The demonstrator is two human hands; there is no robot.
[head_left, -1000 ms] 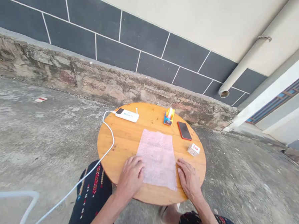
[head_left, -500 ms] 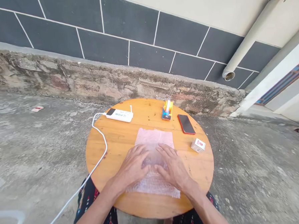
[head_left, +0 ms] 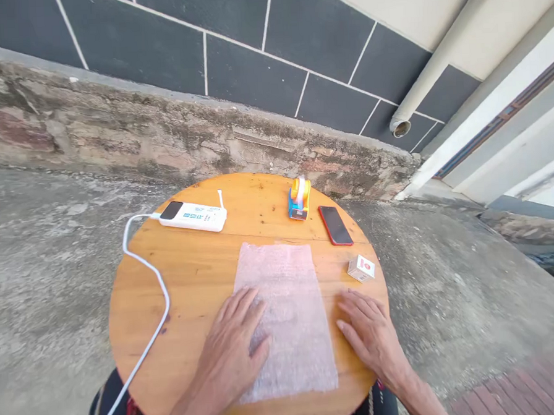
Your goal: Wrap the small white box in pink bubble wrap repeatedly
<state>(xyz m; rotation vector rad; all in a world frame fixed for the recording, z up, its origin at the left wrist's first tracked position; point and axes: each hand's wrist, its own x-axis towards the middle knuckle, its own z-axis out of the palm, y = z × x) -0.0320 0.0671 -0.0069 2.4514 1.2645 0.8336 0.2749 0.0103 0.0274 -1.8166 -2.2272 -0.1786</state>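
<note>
One pink sheet (head_left: 289,318) lies on the desk (head_left: 191,268), its left edge covered by the left hand (head_left: 234,343), whose fingers are loosely spread and grip nothing. Just right of the sheet, the right hand (head_left: 367,328) is relaxed, fingers slightly parted, also holding nothing. Just beyond it is a box (head_left: 361,268); farther off lie a phone (head_left: 336,225) and a tape dispenser (head_left: 299,200).

Bright, even daylight; shadows soft, faint. Right hand (head_left: 369,332) slightly motion-blurred; wide-angle stretch at edges, lower-right paving (head_left: 523,386) smeary.
</note>
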